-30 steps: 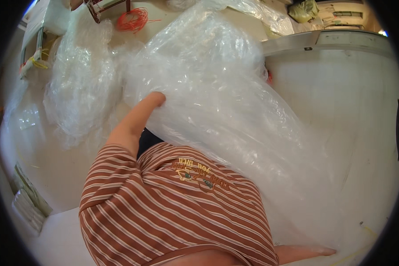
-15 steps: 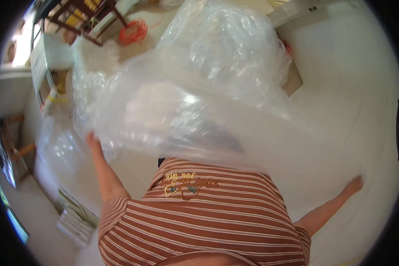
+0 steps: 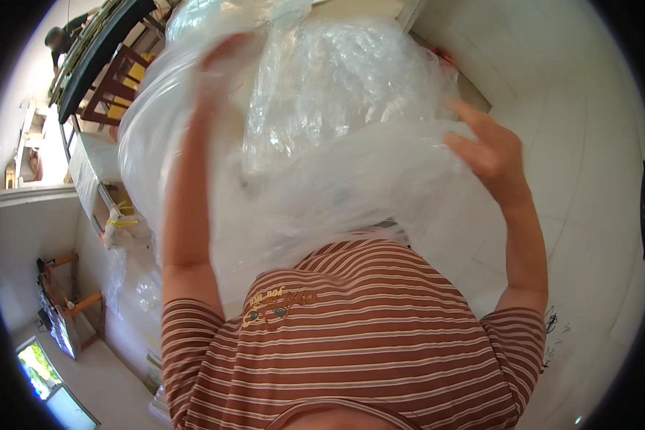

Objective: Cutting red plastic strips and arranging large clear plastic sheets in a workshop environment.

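Note:
A large sheet of clear plastic film (image 3: pixel 322 179) billows in front of my body, with its edge curving up between my arms. My left hand (image 3: pixel 229 51) is stretched far forward at the upper left, against the film; motion smears its fingers, so their grip is unclear. On the right, my right hand (image 3: pixel 489 147) is raised beside the film's right end, its fingers apart and nothing visible held between them. Beyond the sheet lies a big crumpled heap of clear plastic film (image 3: pixel 337 79), shiny and wrinkled.
A dark wooden chair (image 3: pixel 115 89) stands at the upper left, near a long dark-edged table (image 3: pixel 104 57). A person (image 3: pixel 59 39) is beyond it. A white-covered stand (image 3: pixel 93 161) is on the left, and a white wall (image 3: pixel 552 93) rises on the right.
Both hands were spread wide and low, with the film stretched between them. Now they are raised forward and closer together, and the film has bunched and curved upward.

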Available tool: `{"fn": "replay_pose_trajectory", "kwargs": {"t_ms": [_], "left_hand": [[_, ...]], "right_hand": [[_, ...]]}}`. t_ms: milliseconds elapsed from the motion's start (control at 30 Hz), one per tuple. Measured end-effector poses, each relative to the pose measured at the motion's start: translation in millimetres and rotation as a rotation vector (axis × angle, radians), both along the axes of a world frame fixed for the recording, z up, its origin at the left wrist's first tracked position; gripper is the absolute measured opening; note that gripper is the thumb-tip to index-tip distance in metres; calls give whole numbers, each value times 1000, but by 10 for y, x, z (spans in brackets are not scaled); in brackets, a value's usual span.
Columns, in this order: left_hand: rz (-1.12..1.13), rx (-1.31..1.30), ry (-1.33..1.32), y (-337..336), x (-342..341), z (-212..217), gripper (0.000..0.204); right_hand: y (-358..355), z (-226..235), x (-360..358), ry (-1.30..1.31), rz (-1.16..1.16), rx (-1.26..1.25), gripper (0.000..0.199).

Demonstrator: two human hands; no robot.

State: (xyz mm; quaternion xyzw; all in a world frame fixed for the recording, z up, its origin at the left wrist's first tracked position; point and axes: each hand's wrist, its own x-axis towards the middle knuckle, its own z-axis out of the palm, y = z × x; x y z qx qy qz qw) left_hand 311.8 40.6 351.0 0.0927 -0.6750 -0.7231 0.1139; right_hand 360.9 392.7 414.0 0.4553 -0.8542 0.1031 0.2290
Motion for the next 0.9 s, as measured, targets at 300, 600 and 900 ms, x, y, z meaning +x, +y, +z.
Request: {"fn": "replay_pose_trajectory", "kwargs": {"t_ms": [300, 600, 900], "left_hand": [[-572, -382, 369, 1110, 532, 337, 22], [-261, -933, 175, 775, 1159, 165, 29], [-324, -453, -488, -2006, 2567, -355, 30]], "right_hand": [[-383, -345, -207, -194, 6, -142, 22], [-1110, -306, -4, -230, -80, 4, 17], [837, -108, -532, -421, -806, -157, 30]]}}
